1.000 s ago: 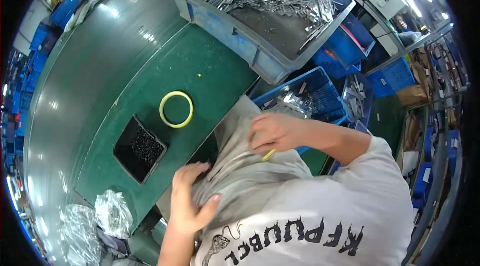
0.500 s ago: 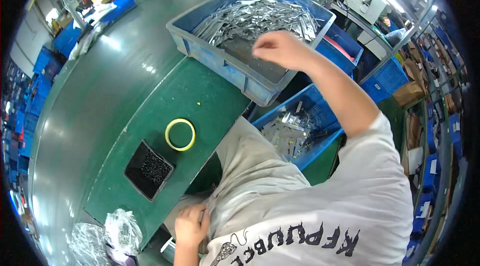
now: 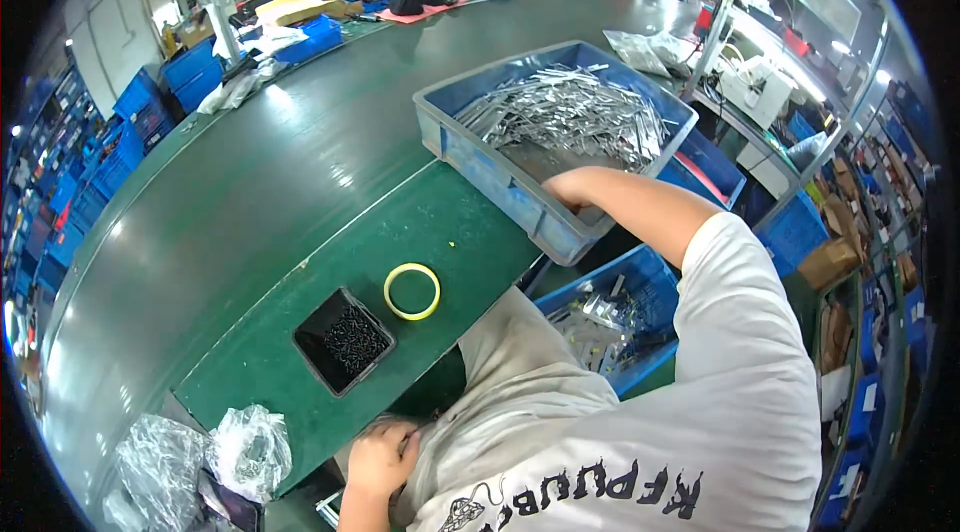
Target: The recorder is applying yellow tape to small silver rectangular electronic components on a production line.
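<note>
My right hand (image 3: 573, 189) reaches down over the near right part of a large blue bin (image 3: 482, 160). Its fingers dip behind the near wall, so what they touch is hidden. Many thin silvery metal strips (image 3: 575, 114) lie heaped towards the bin's far side, with bare bottom near my hand. On my thigh, by the table's edge, rests my left hand (image 3: 384, 457), thumb apart from the loosely bent fingers and nothing visible in it. Closest to it on the green table are a black tray (image 3: 320, 357) of small black parts and a yellow tape roll (image 3: 388, 303).
Below the big bin, beside my leg, stands a lower blue crate (image 3: 640, 369) with mixed pieces. Clear plastic bags (image 3: 250, 447) lie at the table's near left end. A metal post (image 3: 722, 17) and a shelf rise on the right.
My right hand has gone from above the bin down into it, behind the near wall. The view has tilted up, shifting the scene right and down. My left hand stays on the thigh.
</note>
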The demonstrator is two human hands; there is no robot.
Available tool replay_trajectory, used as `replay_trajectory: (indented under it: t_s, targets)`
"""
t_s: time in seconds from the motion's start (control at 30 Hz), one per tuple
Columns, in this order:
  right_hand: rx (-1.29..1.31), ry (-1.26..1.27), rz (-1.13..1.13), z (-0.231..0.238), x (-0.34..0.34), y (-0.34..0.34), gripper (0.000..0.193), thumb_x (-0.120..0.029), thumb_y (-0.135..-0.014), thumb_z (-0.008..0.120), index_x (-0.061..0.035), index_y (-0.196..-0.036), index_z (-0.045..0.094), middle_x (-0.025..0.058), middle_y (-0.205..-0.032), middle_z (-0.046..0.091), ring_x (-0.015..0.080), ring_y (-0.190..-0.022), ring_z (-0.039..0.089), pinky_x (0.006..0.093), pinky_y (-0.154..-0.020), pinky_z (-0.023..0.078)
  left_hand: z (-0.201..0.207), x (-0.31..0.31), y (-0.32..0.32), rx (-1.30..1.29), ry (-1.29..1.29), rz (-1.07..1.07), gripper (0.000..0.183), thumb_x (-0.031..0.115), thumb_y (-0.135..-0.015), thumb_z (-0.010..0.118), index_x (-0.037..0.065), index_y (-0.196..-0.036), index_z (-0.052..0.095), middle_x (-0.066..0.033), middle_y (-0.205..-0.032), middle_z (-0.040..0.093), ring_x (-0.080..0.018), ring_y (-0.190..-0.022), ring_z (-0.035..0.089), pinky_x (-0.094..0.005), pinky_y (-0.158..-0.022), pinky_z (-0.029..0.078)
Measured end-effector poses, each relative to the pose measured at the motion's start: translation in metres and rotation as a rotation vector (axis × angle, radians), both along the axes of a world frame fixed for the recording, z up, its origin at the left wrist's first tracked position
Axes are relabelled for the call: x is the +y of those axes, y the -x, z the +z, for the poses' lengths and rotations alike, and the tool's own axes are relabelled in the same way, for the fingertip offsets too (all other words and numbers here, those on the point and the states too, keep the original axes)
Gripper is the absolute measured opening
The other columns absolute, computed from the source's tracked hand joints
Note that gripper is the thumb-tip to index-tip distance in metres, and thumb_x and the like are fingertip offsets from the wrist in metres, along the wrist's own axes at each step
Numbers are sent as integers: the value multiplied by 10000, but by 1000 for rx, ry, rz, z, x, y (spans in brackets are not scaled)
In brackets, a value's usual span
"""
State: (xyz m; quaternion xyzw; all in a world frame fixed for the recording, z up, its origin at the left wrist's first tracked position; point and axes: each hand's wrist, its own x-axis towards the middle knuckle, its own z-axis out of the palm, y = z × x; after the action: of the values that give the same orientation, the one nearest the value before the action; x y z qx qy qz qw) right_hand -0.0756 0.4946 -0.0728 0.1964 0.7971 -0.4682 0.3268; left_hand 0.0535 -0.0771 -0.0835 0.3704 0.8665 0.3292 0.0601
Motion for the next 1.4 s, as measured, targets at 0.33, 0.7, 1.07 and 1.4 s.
replay_trajectory:
  t_s: [0.33, 0.7, 1.07, 1.4]
  targets:
    - [41, 8, -45, 40, -13, -13, 258, -164, -863, 667, -67, -1102, 663, 75, -938, 708, 224, -786, 661, 373, -675, 507, 12, -1, 0, -25, -36, 58, 126, 166, -812, 691, 54, -870, 694, -152, -859, 708, -354, -793, 683, -415, -721, 554]
    - [272, 341, -243, 101, -30, -29, 171, -275, -878, 708, -129, -868, 619, -79, -700, 540, 85, -606, 484, 266, -593, 361, 6, -3, -7, -52, 37, 21, 156, 204, -825, 696, 55, -873, 702, -161, -875, 702, -347, -827, 675, -421, -741, 544]
    - [892, -278, -358, 104, -86, -41, 113, -119, -810, 681, -38, -838, 608, 40, -778, 615, 139, -720, 561, 285, -654, 442, 0, -2, -2, -19, 38, -5, 139, 207, -849, 672, 71, -875, 685, -139, -864, 698, -346, -791, 669, -430, -695, 546]
    - [889, -78, -606, 97, -68, -43, 206, -117, -808, 760, -76, -878, 570, -21, -763, 579, 77, -681, 519, 259, -571, 369, 3, -1, -2, -19, 44, 9, 131, 194, -839, 667, 77, -898, 683, -114, -877, 705, -321, -799, 678, -409, -723, 555]
